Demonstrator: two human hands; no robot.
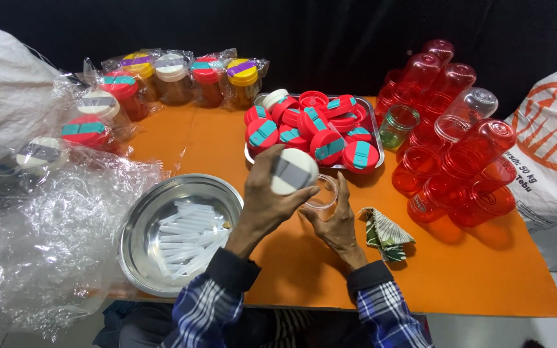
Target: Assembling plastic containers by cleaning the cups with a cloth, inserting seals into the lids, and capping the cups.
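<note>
The left hand has its fingers closed round a white lid with a grey strip across it, held just above the mouth of a small clear jar; the right hand cups that jar from the side, fingers curled on its wall, and the jar stands on the orange table; the lid is not yet on. Both wrists are bent inward, forearms in checked sleeves rising from the near edge. As a judgement, the work is partly through: wrapped, lidded jars stand at the far left, while a tray of red lids and stacked red jars wait; a steel bowl of clear tubes sits near the left arm.
</note>
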